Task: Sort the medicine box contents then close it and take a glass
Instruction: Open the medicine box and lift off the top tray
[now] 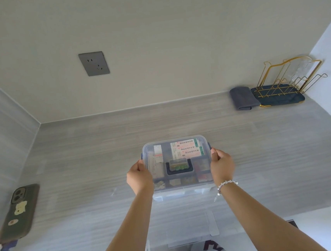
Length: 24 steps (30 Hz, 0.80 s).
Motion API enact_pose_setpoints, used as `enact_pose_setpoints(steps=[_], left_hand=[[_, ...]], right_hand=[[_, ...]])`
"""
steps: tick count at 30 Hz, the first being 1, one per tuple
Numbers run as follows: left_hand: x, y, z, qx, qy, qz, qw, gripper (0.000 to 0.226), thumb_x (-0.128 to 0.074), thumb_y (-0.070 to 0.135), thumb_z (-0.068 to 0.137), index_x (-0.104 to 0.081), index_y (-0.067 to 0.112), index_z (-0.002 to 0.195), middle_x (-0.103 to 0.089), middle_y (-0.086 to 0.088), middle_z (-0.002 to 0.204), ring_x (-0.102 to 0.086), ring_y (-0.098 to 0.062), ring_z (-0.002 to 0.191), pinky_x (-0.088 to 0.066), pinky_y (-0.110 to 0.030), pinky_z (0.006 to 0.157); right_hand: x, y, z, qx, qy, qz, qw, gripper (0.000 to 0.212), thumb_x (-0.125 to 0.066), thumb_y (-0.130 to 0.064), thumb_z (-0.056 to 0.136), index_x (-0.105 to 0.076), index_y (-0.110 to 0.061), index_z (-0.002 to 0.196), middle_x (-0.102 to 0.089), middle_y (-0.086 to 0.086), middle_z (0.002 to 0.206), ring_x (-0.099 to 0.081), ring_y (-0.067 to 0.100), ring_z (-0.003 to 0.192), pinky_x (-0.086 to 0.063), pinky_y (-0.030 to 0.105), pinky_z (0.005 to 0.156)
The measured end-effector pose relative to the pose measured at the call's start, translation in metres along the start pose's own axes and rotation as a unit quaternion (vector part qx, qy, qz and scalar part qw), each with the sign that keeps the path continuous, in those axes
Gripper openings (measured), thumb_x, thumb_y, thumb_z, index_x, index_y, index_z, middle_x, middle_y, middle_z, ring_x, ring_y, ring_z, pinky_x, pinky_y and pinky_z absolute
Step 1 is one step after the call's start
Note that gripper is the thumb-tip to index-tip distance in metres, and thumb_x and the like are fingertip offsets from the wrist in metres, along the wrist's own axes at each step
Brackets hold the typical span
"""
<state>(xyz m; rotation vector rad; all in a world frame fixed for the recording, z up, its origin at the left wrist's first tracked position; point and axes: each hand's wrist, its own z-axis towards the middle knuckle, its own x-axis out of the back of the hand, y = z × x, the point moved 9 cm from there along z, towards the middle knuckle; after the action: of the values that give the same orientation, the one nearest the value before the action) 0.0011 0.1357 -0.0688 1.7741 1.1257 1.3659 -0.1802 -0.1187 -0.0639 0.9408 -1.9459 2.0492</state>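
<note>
Both arms extend forward. The left hand [139, 178] and right hand [222, 164] grasp opposite sides of one lidded medicine box [177, 164] at centre countertop [82, 153]. One glass [299, 71] stands at 2 o'clock.

Clear medicine box [148, 147] with dark blue latches [209, 145] and handle [180, 171]; white-red-green packets [186, 148] inside. Grey streaked counter [102, 151], grey socket [94, 63], grey folded cloth [242, 98]. Gold wire rack [289, 77] on navy tray [279, 99]; olive phone [20, 212] with cream sticker.
</note>
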Motion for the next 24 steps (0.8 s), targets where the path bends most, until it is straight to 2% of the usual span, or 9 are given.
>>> enact_pose_setpoints(steps=[4,9,12,15,16,17,18,20,24], left_hand=[[-0.001,0.002,-0.001,-0.004,0.001,0.008,1.0,0.046,-0.04,0.017,0.096,-0.027,0.015,0.052,-0.024,0.001,0.05,-0.019,-0.014,0.049,-0.017,-0.026,0.049],[0.001,0.002,-0.001,-0.017,0.011,0.016,1.0,0.049,-0.04,0.018,0.096,-0.032,0.019,0.048,-0.029,0.003,0.047,-0.024,-0.013,0.046,-0.021,-0.026,0.045],[0.003,0.002,0.001,-0.018,0.015,0.021,0.999,0.046,-0.04,0.017,0.096,-0.035,0.016,0.051,-0.03,0.002,0.047,-0.027,-0.015,0.047,-0.021,-0.026,0.045],[0.006,-0.001,0.006,-0.016,0.023,0.023,0.999,0.044,-0.038,0.015,0.095,-0.032,0.014,0.051,-0.03,-0.001,0.049,-0.031,-0.023,0.057,-0.02,-0.029,0.048],[0.004,-0.001,0.005,-0.022,0.014,0.022,0.999,0.044,-0.036,0.019,0.096,-0.039,0.013,0.053,-0.038,-0.005,0.05,-0.038,-0.027,0.059,-0.026,-0.03,0.048],[0.001,-0.001,0.003,-0.031,-0.004,0.023,0.999,0.041,-0.035,0.025,0.097,-0.055,0.011,0.064,-0.054,-0.01,0.06,-0.049,-0.032,0.065,-0.038,-0.033,0.053],[-0.004,-0.001,0.001,-0.039,-0.024,0.028,0.999,0.037,-0.035,0.03,0.097,-0.066,0.011,0.089,-0.067,-0.014,0.083,-0.059,-0.036,0.081,-0.048,-0.038,0.067],[-0.009,-0.003,-0.001,-0.038,-0.057,0.03,0.997,0.039,-0.04,0.036,0.095,-0.055,0.019,0.127,-0.065,-0.008,0.119,-0.059,-0.03,0.109,-0.05,-0.045,0.091],[-0.015,0.002,0.014,-0.034,-0.083,0.017,0.996,0.044,-0.046,0.039,0.092,-0.046,0.024,0.134,-0.06,-0.011,0.127,-0.055,-0.031,0.118,-0.049,-0.047,0.096]], right_hand=[[0.002,0.0,0.0,-0.003,0.004,-0.013,1.0,0.027,-0.044,-0.013,0.094,-0.06,-0.007,0.074,-0.05,0.002,0.064,-0.044,0.021,0.066,-0.028,0.024,0.056],[0.001,0.002,0.001,-0.014,-0.009,-0.024,1.0,0.043,-0.04,-0.013,0.095,-0.034,-0.027,0.055,-0.044,0.006,0.07,-0.037,0.021,0.065,-0.027,0.025,0.056],[0.0,0.005,-0.001,-0.02,-0.024,0.004,1.0,0.038,-0.039,-0.021,0.096,-0.051,-0.014,0.062,-0.044,0.003,0.058,-0.037,0.018,0.057,-0.026,0.025,0.047],[-0.003,0.002,-0.007,-0.006,-0.046,0.032,0.998,0.037,-0.038,-0.027,0.097,-0.049,-0.03,0.061,-0.037,-0.006,0.05,-0.033,0.01,0.048,-0.028,0.025,0.048],[-0.003,0.0,-0.009,0.0,-0.058,0.042,0.997,0.033,-0.038,-0.027,0.097,-0.052,-0.032,0.067,-0.042,-0.008,0.054,-0.037,0.007,0.049,-0.031,0.025,0.051],[-0.005,-0.002,-0.01,0.005,-0.07,0.053,0.996,0.026,-0.039,-0.028,0.096,-0.057,-0.032,0.079,-0.051,-0.011,0.061,-0.045,0.003,0.055,-0.035,0.023,0.053],[-0.006,-0.004,-0.011,0.011,-0.08,0.06,0.995,0.022,-0.039,-0.028,0.096,-0.061,-0.031,0.095,-0.058,-0.013,0.073,-0.052,0.001,0.064,-0.039,0.019,0.054],[-0.008,-0.006,-0.011,0.019,-0.09,0.064,0.994,0.025,-0.041,-0.028,0.096,-0.06,-0.027,0.113,-0.062,-0.014,0.088,-0.06,0.005,0.079,-0.043,0.014,0.057],[-0.015,-0.015,0.002,0.018,-0.105,0.063,0.992,0.033,-0.042,-0.029,0.095,-0.054,-0.022,0.126,-0.063,-0.006,0.113,-0.058,0.011,0.099,-0.046,0.018,0.07]])
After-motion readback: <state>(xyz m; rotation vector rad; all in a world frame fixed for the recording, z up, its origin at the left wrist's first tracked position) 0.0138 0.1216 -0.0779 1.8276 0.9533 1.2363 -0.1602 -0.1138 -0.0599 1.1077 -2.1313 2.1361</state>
